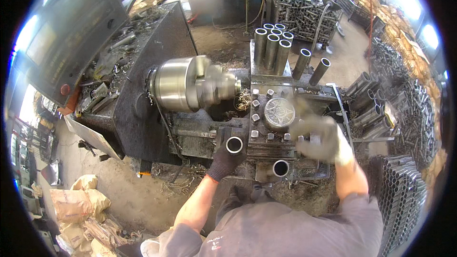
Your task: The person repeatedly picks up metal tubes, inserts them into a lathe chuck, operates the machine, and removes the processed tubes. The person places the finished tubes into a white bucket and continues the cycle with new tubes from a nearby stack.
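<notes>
A dark work glove covers my left hand [227, 161], whose fingers wrap round a short metal tube [234, 145] held upright in front of the lathe bed. My right hand [320, 138], also gloved, is smeared by motion beside the tool post [279, 113]; its fingers cannot be made out. Left of the tool post is the lathe chuck [178, 84], with blurred jaws or a workpiece at its right end. Another tube [281, 168] stands on the near side of the carriage, between my hands.
Several upright tubes [272, 50] stand on the far end of the slide. Tubes [369, 102] lean at the right, above a stack of tubes [402, 200]. Metal swarf [243, 100] hangs near the chuck. Paper sacks [78, 204] lie at lower left; a full wire bin [304, 16] stands behind.
</notes>
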The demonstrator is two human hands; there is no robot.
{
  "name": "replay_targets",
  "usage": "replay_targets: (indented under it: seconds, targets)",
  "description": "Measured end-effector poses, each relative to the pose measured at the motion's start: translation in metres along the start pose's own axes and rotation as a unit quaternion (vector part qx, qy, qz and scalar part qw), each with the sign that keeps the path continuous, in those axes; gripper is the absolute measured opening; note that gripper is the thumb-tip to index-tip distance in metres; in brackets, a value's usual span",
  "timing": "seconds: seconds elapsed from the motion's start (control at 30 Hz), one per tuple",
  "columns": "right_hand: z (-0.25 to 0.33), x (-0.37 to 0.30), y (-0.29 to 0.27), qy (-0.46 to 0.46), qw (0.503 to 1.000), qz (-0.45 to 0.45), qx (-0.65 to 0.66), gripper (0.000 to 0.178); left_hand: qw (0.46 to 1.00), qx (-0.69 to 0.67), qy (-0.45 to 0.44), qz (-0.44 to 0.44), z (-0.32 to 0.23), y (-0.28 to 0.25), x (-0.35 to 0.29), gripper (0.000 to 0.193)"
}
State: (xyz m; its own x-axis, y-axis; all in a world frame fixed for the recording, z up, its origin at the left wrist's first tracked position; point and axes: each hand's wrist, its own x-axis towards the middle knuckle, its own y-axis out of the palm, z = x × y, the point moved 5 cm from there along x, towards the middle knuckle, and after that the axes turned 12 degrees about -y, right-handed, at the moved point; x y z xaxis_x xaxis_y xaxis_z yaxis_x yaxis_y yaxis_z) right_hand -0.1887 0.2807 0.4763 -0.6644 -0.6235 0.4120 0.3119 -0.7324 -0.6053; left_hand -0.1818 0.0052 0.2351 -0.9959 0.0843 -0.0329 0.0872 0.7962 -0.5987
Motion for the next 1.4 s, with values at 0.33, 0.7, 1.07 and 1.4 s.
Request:
replay_targets:
  seconds: [0.33, 0.7, 1.07, 1.4]
  targets:
    - [-0.182, 0.192, 0.092, 0.055, 0.931, 0.359, -0.033, 0.061, 0.992, -0.11, -0.061, 0.019, 0.011, -0.086, -0.06, 0.089]
    - [-0.068, 0.213, -0.039, -0.147, 0.87, -0.394, -0.258, 0.051, 0.972, -0.154, -0.124, -0.124, 0.075, -0.141, -0.106, 0.06]
    - [-0.213, 0.202, 0.081, 0.258, 0.898, 0.349, -0.077, 0.037, 0.912, 0.264, 0.213, -0.23, -0.111, -0.136, 0.053, 0.074]
    - [-0.289, 0.185, 0.076, 0.299, 0.822, 0.458, 0.16, 0.037, 0.834, 0.331, 0.266, -0.353, -0.106, -0.051, 0.172, 0.039]
